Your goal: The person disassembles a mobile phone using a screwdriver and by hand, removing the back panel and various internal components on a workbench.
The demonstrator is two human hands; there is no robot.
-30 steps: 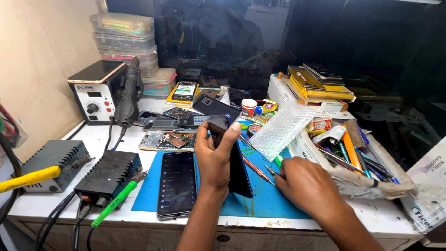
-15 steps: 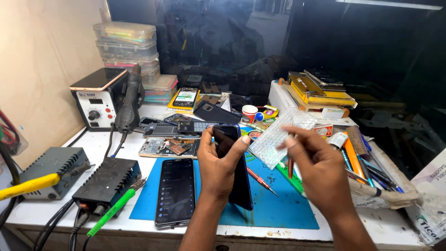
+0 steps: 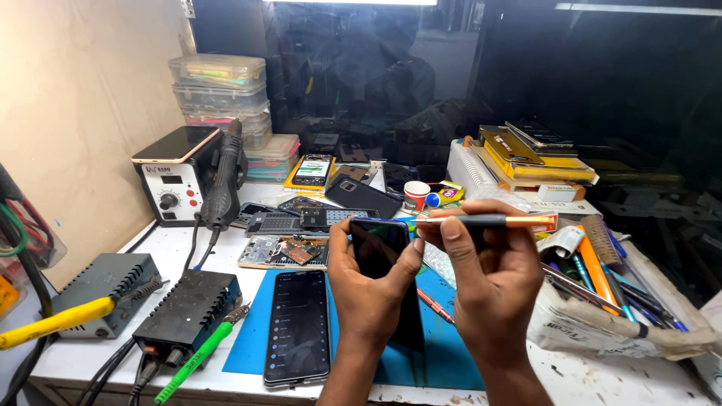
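My left hand (image 3: 368,289) holds a black phone (image 3: 380,244) upright over the blue work mat (image 3: 248,338), thumb on its right edge. My right hand (image 3: 489,278) pinches a slim screwdriver (image 3: 481,221) with a dark shaft and orange-copper end, held level with its tip at the phone's top right corner. A second black phone (image 3: 298,325) lies flat on the mat to the left of my left hand. An opened phone with bare circuit boards (image 3: 284,252) lies just behind the mat.
A hot-air rework station (image 3: 174,184) with its handpiece stands at the back left. Two black power boxes (image 3: 188,316) with yellow and green probes sit front left. Stacked plastic boxes (image 3: 219,98), phone parts, a small cup (image 3: 416,195) and a pile of tools (image 3: 602,286) crowd the back and right.
My right hand has come up from the tools on the right with the screwdriver and brought it level to the phone's top. The left hand has kept the phone upright.
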